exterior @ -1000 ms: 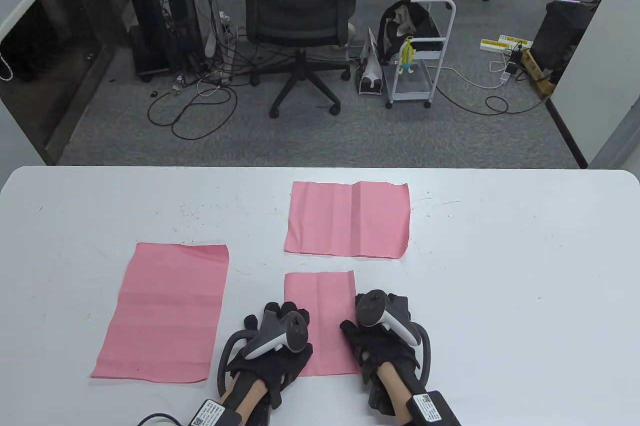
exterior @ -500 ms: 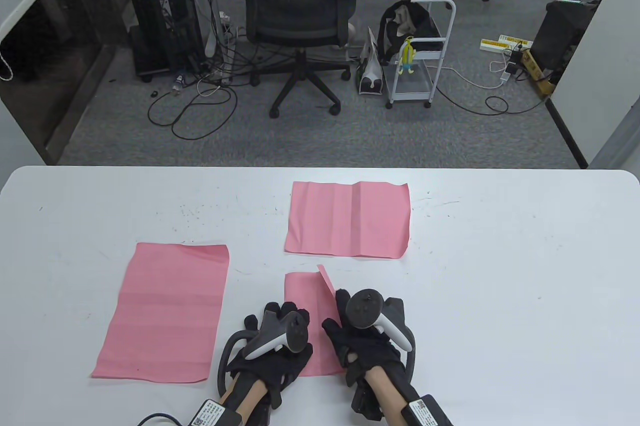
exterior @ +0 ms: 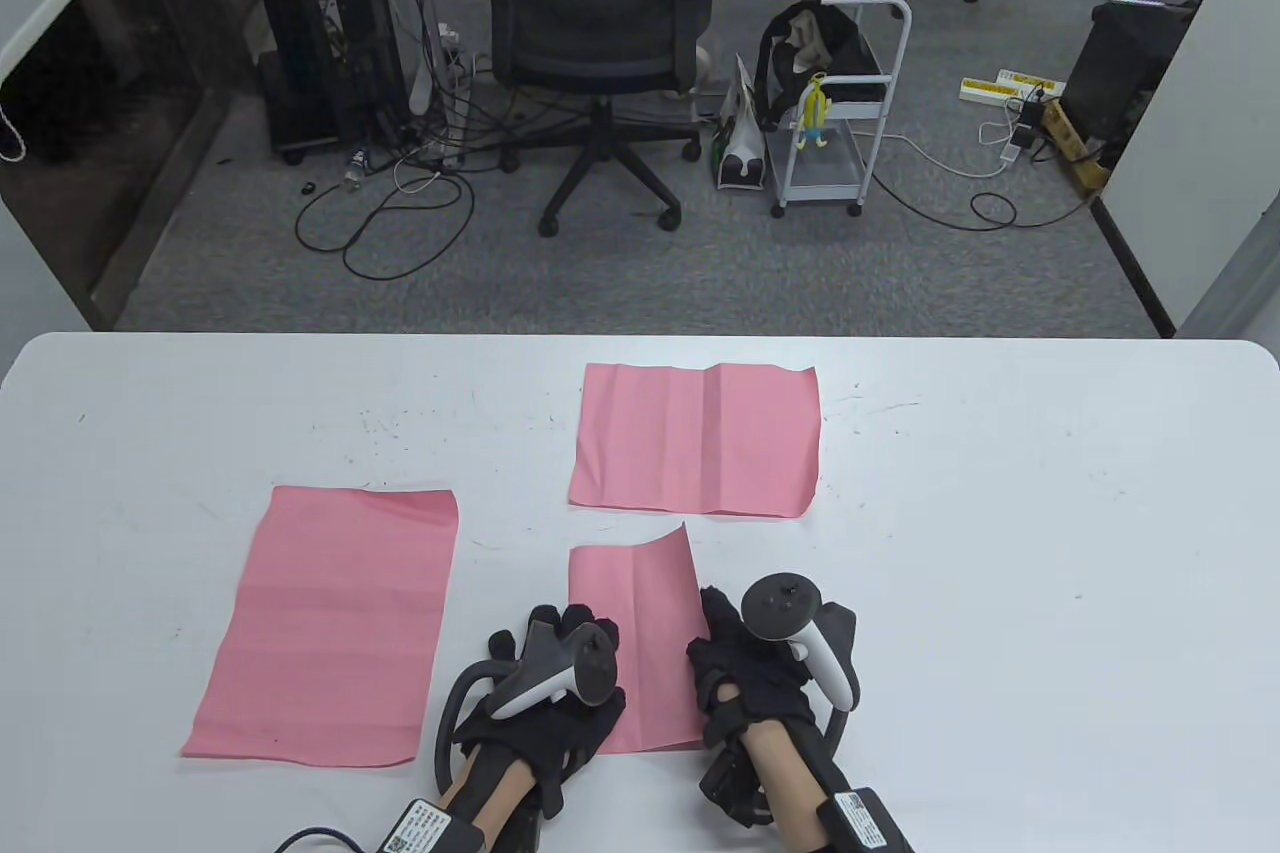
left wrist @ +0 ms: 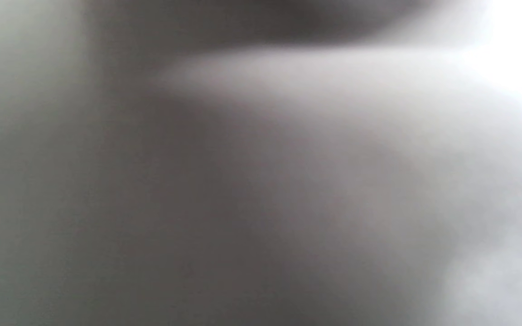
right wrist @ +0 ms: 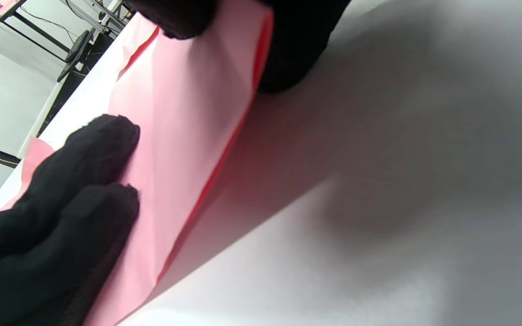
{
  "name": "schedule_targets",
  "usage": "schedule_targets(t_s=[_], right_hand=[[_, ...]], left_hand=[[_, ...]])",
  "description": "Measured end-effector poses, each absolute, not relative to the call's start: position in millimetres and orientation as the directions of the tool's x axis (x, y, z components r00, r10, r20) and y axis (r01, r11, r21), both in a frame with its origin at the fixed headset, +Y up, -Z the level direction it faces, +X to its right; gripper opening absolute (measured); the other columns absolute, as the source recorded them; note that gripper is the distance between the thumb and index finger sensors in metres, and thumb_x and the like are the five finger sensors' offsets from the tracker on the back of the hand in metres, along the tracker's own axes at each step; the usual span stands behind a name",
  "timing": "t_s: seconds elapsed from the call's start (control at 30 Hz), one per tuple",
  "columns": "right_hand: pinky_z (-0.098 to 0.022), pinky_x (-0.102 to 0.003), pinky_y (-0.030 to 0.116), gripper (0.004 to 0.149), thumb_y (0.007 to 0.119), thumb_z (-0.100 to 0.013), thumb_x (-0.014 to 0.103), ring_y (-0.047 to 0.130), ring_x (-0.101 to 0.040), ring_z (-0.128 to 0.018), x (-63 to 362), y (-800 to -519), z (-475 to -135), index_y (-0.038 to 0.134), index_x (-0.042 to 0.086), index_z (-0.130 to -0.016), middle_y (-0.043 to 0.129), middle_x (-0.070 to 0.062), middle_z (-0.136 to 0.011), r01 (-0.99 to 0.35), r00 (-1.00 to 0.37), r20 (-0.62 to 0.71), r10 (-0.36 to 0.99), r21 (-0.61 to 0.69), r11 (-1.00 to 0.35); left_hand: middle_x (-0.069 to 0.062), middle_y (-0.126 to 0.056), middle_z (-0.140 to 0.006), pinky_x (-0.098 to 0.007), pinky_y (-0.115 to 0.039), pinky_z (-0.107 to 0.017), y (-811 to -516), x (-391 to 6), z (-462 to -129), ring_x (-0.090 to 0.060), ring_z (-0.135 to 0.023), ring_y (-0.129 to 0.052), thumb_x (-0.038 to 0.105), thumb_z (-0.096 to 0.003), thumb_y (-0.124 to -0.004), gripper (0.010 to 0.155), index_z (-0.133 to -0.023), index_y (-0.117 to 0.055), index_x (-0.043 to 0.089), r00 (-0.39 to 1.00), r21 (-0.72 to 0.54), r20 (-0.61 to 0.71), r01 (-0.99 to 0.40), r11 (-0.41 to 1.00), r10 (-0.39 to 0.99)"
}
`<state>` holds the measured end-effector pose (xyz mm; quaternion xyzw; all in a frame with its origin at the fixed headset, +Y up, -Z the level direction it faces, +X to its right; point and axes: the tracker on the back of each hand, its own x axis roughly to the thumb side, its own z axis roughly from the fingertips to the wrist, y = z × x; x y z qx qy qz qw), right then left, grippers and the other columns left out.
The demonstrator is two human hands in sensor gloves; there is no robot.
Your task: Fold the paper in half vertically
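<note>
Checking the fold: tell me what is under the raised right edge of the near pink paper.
Under the folded pink paper's lifted edge, the right wrist view shows a lower pink layer and shadowed white table. The right hand pinches that edge; deeper inside is hidden.

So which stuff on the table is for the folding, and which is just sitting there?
For the folding:
- narrow folded pink paper sheet near the table's front edge
- left hand, resting on it
- right hand, its grip pinching the sheet's lifted right edge

Just sitting there:
- large flat pink paper sheet on the left
- creased pink paper sheet farther back
- white table
</note>
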<state>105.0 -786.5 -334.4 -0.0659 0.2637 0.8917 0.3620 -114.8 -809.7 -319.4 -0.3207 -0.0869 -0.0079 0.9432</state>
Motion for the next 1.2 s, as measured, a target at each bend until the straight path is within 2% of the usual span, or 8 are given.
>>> schedule_targets(t_s=[0.23,0.5,0.6,1.03,1.2], right_hand=[[-0.042,-0.024,0.088,0.061,0.076,-0.051,0.030,0.098,-0.001,-0.063,105,-787,-334,0.048,0.026,-0.104,0.083,0.006,-0.091,-0.679,-0.732,-0.309,0.608,0.414,-0.607],[-0.042,-0.024,0.088,0.060,0.076,-0.051,0.030,0.098,-0.001,-0.062,106,-787,-334,0.048,0.026,-0.104,0.083,0.006,-0.090,-0.680,-0.730,-0.308,0.610,0.412,-0.606],[-0.042,-0.024,0.088,0.060,0.076,-0.051,0.030,0.098,-0.001,-0.063,106,-787,-334,0.048,0.026,-0.104,0.083,0.006,-0.091,-0.682,-0.728,-0.308,0.612,0.413,-0.603],[-0.043,-0.024,0.088,0.059,0.076,-0.051,0.030,0.098,-0.002,-0.063,107,-787,-334,0.050,0.027,-0.104,0.083,0.005,-0.091,-0.688,-0.722,-0.306,0.620,0.408,-0.600],[-0.042,-0.027,0.088,0.057,0.077,-0.050,0.029,0.101,-0.007,-0.059,129,-771,-330,0.054,0.030,-0.102,0.086,0.004,-0.089,-0.807,-0.585,-0.336,0.738,0.326,-0.492]], left_hand=[[0.007,0.004,-0.125,-0.065,-0.012,-0.083,-795,-114,-321,-0.029,-0.117,0.001,0.066,-0.0525,-0.038,0.077,-0.112,0.003,0.042,0.987,-0.575,0.156,0.072,0.815,0.024],[0.008,0.010,-0.124,-0.065,-0.009,-0.083,-724,-118,-314,-0.029,-0.117,0.007,0.068,-0.0524,-0.039,0.079,-0.112,0.006,0.042,0.978,-0.393,0.129,-0.100,0.914,0.162],[0.008,0.010,-0.124,-0.065,-0.010,-0.083,-705,-121,-308,-0.029,-0.117,0.007,0.068,-0.0526,-0.038,0.079,-0.112,0.006,0.042,0.973,-0.335,0.141,-0.127,0.934,0.183],[0.007,0.009,-0.125,-0.066,-0.011,-0.083,-697,-122,-304,-0.030,-0.117,0.006,0.069,-0.0527,-0.039,0.079,-0.113,0.005,0.042,0.966,-0.313,0.168,-0.135,0.940,0.195],[0.006,0.008,-0.125,-0.066,-0.012,-0.083,-696,-124,-303,-0.031,-0.117,0.006,0.068,-0.0528,-0.039,0.079,-0.113,0.004,0.042,0.965,-0.302,0.174,-0.136,0.944,0.194]])
